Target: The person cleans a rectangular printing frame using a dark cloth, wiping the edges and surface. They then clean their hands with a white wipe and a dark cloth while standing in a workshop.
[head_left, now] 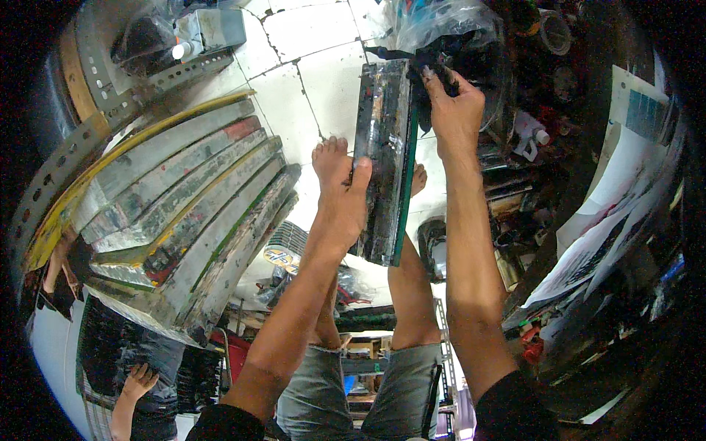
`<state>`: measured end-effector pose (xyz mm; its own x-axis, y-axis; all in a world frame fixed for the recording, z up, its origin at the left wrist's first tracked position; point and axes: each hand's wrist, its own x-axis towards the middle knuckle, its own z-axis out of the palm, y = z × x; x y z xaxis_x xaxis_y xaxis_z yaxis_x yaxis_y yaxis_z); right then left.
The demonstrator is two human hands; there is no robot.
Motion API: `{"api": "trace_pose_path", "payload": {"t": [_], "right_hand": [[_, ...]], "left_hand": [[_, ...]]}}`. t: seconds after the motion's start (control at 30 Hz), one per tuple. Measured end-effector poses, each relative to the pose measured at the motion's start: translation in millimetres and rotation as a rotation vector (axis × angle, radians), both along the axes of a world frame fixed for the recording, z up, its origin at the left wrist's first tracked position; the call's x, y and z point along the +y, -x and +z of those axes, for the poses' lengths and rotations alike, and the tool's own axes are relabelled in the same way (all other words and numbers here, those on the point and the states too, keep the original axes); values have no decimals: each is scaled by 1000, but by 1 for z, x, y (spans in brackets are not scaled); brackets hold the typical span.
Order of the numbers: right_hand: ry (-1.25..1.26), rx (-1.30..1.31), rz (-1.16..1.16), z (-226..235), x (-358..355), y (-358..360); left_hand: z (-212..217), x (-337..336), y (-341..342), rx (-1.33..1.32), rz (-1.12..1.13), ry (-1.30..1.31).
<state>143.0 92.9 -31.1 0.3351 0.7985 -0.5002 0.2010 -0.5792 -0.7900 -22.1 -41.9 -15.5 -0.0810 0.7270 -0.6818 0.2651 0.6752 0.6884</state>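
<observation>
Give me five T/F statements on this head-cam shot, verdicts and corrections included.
1. The left hand grips the long black panel. True.
2. The right hand is at the panel's lower end in the picture. False: it is near the upper end.
3. The long grey boards are right of the panel. False: they are to its left.
4. The left foot is bare. True.
5. The floor is dark wood. False: it shows white tiles.

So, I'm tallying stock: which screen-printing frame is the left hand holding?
The black frame, green along its right edge, gripped by the left hand; the paint-stained grey frames stand to its left.
</observation>
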Motion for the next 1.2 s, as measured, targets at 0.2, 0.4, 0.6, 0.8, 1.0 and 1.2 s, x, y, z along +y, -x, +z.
{"api": "trace_pose_path", "payload": {"t": [0.2, 0.4, 0.6, 0.8, 1.0, 1.2], "right_hand": [[141, -32, 10, -9, -6, 3], [285, 1, 131, 26, -16, 25], [284, 87, 218, 48, -41, 22], [424, 203, 252, 85, -64, 18], [441, 86, 550, 99, -79, -3], [-69, -188, 134, 77, -19, -17]], "left_hand": [[12, 2, -5, 140, -15, 37], [5, 10, -3, 216, 109, 59], [5, 41, -5, 135, 317, 111], [-7, 70, 0, 48, 551, 84], [-4, 107, 27, 183, 495, 49], [16, 84, 21, 359, 241, -31]]}}
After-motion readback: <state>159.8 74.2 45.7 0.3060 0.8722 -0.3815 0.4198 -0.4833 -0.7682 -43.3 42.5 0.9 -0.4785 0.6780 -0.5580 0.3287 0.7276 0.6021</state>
